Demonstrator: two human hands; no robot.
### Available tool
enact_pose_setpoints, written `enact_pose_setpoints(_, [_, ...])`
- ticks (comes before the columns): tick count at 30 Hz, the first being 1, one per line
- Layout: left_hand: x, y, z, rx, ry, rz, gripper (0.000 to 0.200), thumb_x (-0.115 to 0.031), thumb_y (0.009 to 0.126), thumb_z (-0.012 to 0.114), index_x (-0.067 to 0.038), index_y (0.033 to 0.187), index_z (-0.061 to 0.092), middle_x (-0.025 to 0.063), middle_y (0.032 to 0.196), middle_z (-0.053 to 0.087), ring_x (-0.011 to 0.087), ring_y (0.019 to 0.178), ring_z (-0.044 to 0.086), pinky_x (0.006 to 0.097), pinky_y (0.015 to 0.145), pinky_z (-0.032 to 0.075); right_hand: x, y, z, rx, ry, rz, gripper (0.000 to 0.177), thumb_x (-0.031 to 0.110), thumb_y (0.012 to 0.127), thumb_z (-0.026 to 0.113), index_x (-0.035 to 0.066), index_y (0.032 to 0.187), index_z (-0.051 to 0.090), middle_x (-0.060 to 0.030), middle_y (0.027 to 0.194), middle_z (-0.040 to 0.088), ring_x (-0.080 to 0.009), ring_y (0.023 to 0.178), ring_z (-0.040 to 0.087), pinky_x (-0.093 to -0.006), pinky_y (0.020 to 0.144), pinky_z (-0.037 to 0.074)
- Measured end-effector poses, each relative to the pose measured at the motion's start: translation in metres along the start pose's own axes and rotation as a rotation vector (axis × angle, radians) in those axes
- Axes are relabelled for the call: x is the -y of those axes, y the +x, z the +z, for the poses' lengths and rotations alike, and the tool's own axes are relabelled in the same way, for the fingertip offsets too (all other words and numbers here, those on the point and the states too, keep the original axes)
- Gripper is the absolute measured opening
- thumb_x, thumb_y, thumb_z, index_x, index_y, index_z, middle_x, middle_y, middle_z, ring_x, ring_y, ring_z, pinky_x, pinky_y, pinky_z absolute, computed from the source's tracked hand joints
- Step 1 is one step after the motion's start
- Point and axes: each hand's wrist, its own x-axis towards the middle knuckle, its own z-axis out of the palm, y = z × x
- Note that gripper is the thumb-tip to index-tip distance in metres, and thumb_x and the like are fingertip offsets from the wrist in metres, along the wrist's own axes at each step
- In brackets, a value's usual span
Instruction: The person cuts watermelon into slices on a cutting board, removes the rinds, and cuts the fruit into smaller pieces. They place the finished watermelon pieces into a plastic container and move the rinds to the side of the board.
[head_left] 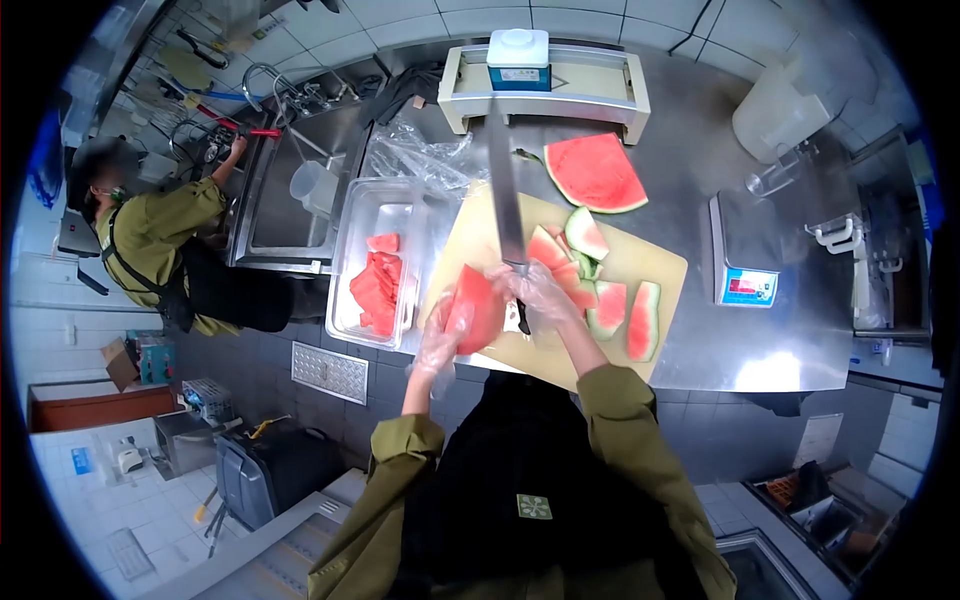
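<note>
My left hand [440, 338], in a clear plastic glove, is closed around a rindless chunk of watermelon [482, 312] above the near left part of the cutting board [650, 258]. In my gloved right hand [545, 295] is a kitchen knife [505, 190], its long blade pointing away from me and its handle mostly covered. Several cut-off watermelon rinds [642, 325] with red flesh lie on the board's right half. Beyond the board rests a large watermelon wedge [595, 172]. Left of the board, a clear plastic tub [348, 235] contains cut watermelon pieces [378, 290].
A digital scale [745, 262] stands at the right, near a large white tub [782, 112]. At the back is a cream rack [600, 98] with a white-lidded box. Crumpled plastic [420, 155] lies beside the sink [270, 225], where another person [160, 235] stands.
</note>
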Motion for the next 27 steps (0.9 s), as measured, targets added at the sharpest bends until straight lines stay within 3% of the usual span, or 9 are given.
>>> enact_pose_setpoints(3, [0.011, -0.014, -0.010, 0.020, -0.065, 0.138, 0.054, -0.016, 0.090, 0.066, -0.002, 0.136, 0.041, 0.0095, 0.134, 0.051, 0.0180, 0.124, 0.047, 0.0327, 0.106, 0.036, -0.012, 0.040, 0.014, -0.061, -0.066, 0.200, 0.017, 0.018, 0.090, 0.065, 0.003, 0.096, 0.066, 0.0014, 0.087, 0.063, -0.0089, 0.081, 0.058, -0.0244, 0.077, 0.046])
enact_pose_setpoints(7, [0.006, -0.012, -0.006, -0.137, 0.011, -0.135, 0.056, -0.023, 0.090, 0.069, -0.002, 0.136, 0.043, 0.0097, 0.130, 0.054, 0.0173, 0.119, 0.051, 0.0319, 0.103, 0.040, -0.020, 0.045, 0.030, -0.111, 0.266, 0.081, 0.007, 0.007, 0.091, 0.060, 0.002, 0.092, 0.065, -0.0003, 0.087, 0.063, -0.0091, 0.083, 0.057, -0.0279, 0.080, 0.046])
enact_pose_setpoints(10, [-0.011, -0.009, 0.001, -0.153, -0.037, -0.226, 0.056, -0.025, 0.090, 0.069, -0.001, 0.135, 0.045, 0.0097, 0.125, 0.057, 0.0164, 0.115, 0.053, 0.0309, 0.100, 0.042, -0.055, 0.066, -0.004, -0.221, -0.478, -0.238, 0.007, 0.008, 0.091, 0.060, 0.002, 0.090, 0.064, -0.0002, 0.086, 0.063, -0.0087, 0.083, 0.057, -0.0264, 0.079, 0.046])
enact_pose_setpoints(13, [-0.030, 0.008, 0.002, -0.052, 0.176, -0.327, 0.051, -0.021, 0.091, 0.066, -0.004, 0.134, 0.045, 0.0054, 0.124, 0.057, 0.0135, 0.113, 0.052, 0.0284, 0.100, 0.041, -0.023, 0.038, 0.003, -0.303, -0.183, -0.204, 0.010, 0.012, 0.092, 0.059, 0.004, 0.089, 0.064, -0.0015, 0.085, 0.063, -0.0094, 0.078, 0.058, -0.0262, 0.069, 0.046])
enact_pose_setpoints(18, [-0.025, 0.057, -0.004, 0.251, 0.111, -0.240, 0.056, -0.020, 0.088, 0.070, 0.001, 0.134, 0.046, 0.0073, 0.122, 0.059, 0.0138, 0.111, 0.055, 0.0288, 0.098, 0.043, 0.009, -0.027, 0.014, -0.361, -0.026, -0.149, 0.018, 0.022, 0.092, 0.063, 0.004, 0.087, 0.065, 0.0009, 0.074, 0.060, -0.0090, 0.062, 0.055, -0.0261, 0.055, 0.043])
enact_pose_setpoints(19, [-0.026, 0.066, -0.002, 0.291, 0.126, -0.235, 0.056, -0.020, 0.088, 0.070, 0.001, 0.134, 0.047, 0.0067, 0.121, 0.059, 0.0132, 0.111, 0.054, 0.0283, 0.097, 0.044, 0.025, -0.046, 0.013, -0.360, -0.028, 0.107, 0.025, 0.028, 0.092, 0.063, 0.004, 0.085, 0.064, 0.0033, 0.066, 0.055, -0.0086, 0.056, 0.051, -0.0280, 0.051, 0.041])
enact_pose_setpoints(21, [-0.038, 0.076, 0.004, 0.371, 0.248, -0.202, 0.049, -0.020, 0.090, 0.067, 0.000, 0.131, 0.051, 0.0054, 0.120, 0.060, 0.0129, 0.106, 0.057, 0.0262, 0.095, 0.044, 0.003, -0.069, 0.016, -0.515, -0.221, 0.172, 0.028, 0.031, 0.093, 0.062, 0.005, 0.082, 0.063, 0.0039, 0.062, 0.052, -0.0078, 0.053, 0.049, -0.0279, 0.049, 0.039])
enact_pose_setpoints(24, [-0.059, 0.076, 0.000, 0.323, 0.701, -0.167, 0.039, -0.018, 0.094, 0.059, 0.001, 0.128, 0.054, 0.0078, 0.120, 0.062, 0.0158, 0.100, 0.061, 0.0255, 0.093, 0.045, -0.012, -0.111, 0.033, -0.589, -0.243, 0.240, 0.028, 0.031, 0.095, 0.059, 0.006, 0.082, 0.061, 0.0041, 0.060, 0.049, -0.0072, 0.051, 0.045, -0.0273, 0.047, 0.035])
enact_pose_setpoints(27, [-0.047, 0.064, -0.013, 0.008, 0.120, 0.152, 0.035, -0.022, 0.098, 0.054, -0.009, 0.131, 0.054, 0.0103, 0.119, 0.062, 0.0245, 0.097, 0.063, 0.0379, 0.094, 0.048, -0.021, -0.136, 0.063, -0.594, 0.027, 0.152, 0.026, 0.028, 0.098, 0.056, 0.006, 0.085, 0.060, 0.0044, 0.061, 0.047, -0.0072, 0.051, 0.043, -0.0259, 0.047, 0.033])
